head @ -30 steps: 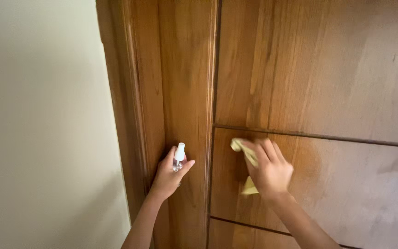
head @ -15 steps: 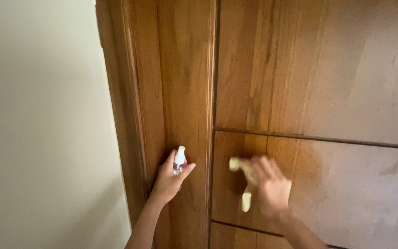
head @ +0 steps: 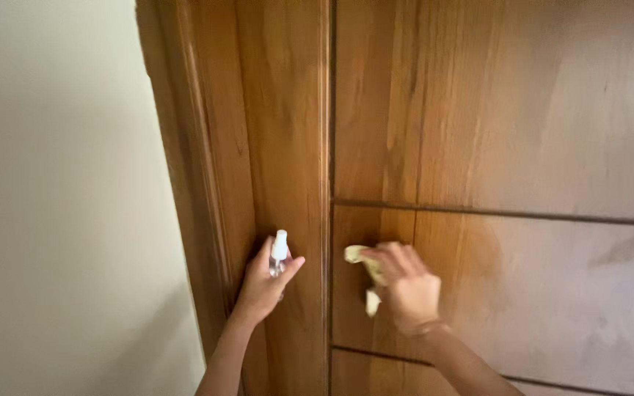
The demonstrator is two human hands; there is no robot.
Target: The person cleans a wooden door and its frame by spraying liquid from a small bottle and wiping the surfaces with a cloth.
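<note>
Cloth (head: 365,275), pale yellow and bunched, is pressed against the wooden door (head: 500,110) by the right hand (head: 405,290), fingers closed over it. It sits on the middle panel, close to that panel's left edge, just below the groove that divides it from the upper panel.

Left hand (head: 262,286) rests against the door frame (head: 273,132), wrapped around a small clear spray bottle (head: 278,254) with a white nozzle, held upright. Plain light wall (head: 60,198) to the left of the frame.

Progress, judged from the surfaces: the strip of middle panel around the cloth looks darker and warmer in tone. Farther right the same panel shows a greyish, dusty haze with smeared patches, so most of it seems not yet wiped. The upper panel has a similar dull cast toward its right side. Only a sliver of the lower panel shows; its condition cannot be told. Wiping seems in an early stage, near the left edge.
</note>
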